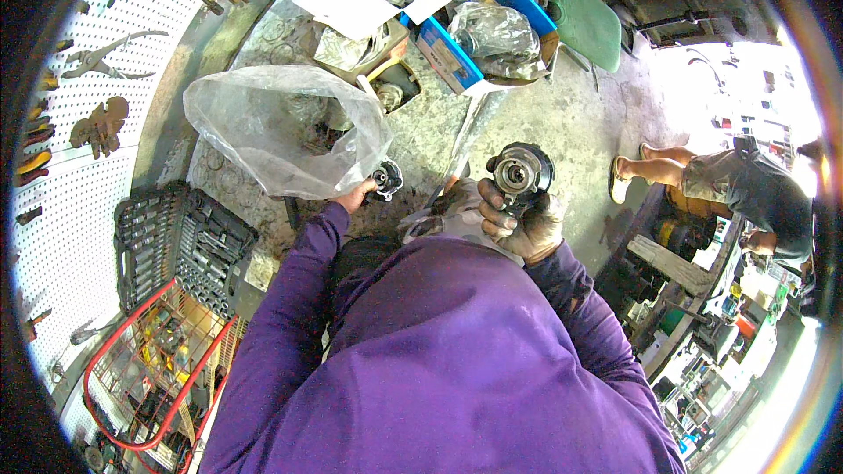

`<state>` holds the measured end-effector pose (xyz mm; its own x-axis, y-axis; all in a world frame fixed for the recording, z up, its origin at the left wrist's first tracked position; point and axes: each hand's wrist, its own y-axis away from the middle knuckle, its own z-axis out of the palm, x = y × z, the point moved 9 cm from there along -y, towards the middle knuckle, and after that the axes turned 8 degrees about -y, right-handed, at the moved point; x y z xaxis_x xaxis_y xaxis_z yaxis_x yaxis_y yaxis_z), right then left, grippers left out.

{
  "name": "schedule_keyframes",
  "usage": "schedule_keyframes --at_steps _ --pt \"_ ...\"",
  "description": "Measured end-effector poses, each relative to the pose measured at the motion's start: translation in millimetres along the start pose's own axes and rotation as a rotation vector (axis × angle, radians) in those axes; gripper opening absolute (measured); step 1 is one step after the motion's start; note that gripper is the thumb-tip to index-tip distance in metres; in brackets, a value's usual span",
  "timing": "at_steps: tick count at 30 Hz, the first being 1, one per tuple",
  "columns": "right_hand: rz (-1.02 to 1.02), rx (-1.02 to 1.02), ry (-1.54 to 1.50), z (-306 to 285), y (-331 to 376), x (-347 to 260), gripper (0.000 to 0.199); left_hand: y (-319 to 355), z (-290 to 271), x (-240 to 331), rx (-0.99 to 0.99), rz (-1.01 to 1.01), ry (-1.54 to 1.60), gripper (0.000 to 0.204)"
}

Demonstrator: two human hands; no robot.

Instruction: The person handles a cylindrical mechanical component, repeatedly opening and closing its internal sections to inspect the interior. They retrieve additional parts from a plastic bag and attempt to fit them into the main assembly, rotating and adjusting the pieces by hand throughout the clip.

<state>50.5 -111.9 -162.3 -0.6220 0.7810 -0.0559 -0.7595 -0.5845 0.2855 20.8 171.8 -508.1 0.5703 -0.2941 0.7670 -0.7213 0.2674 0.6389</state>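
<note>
My right hand (537, 233), its fingers darkened with grime, is closed around a round metal machine part (518, 173) with a dark outer rim and a ringed hub in its middle. The hub side faces up. My left hand (353, 197) is closed on a smaller silver-and-black metal part (385, 179) with a round opening. The two parts are held well apart in front of my body. A large clear plastic bag (237, 140) gapes beside my left hand, with dark metal pieces showing in or through it. Fingertips of both hands are partly hidden behind the parts.
Ahead stand a blue box (446, 57) with plastic-wrapped contents, cardboard boxes of parts and a green chair (587, 28). An opened socket set (211, 241) and a red-rimmed wire cart (132, 333) are at left. Another person (746, 197) stands at right beside a cluttered bench.
</note>
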Motion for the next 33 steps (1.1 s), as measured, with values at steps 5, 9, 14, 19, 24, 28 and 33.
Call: schedule_keyframes --at_steps 5,9,14,19,24,28,33 --pt "0.005 -0.029 0.004 -1.8 2.4 3.2 0.086 31.7 -9.9 67.2 0.101 0.131 -0.41 0.045" --pt "0.003 -0.005 0.034 -4.8 5.9 2.8 0.075 71.9 -24.5 118.3 0.319 0.1 -0.305 0.041" --pt "-0.038 0.025 0.12 -5.5 12.0 -6.1 0.071 86.2 -8.0 161.2 0.166 0.164 -0.137 0.041" --pt "-0.09 0.028 0.152 -2.9 17.9 -17.8 0.072 102.4 -1.3 224.1 0.195 0.322 0.016 0.061" --pt "-0.137 -0.026 0.18 5.6 23.7 -29.9 0.074 137.2 21.4 294.3 0.036 0.375 0.179 0.074" --pt "-0.166 -0.051 0.16 9.1 29.2 -33.4 0.076 164.7 33.4 331.7 0.083 0.427 0.121 0.085" --pt "-0.217 -0.079 0.149 4.5 41.4 -25.9 0.08 182.2 48.5 351.3 0.005 0.414 0.244 0.094"
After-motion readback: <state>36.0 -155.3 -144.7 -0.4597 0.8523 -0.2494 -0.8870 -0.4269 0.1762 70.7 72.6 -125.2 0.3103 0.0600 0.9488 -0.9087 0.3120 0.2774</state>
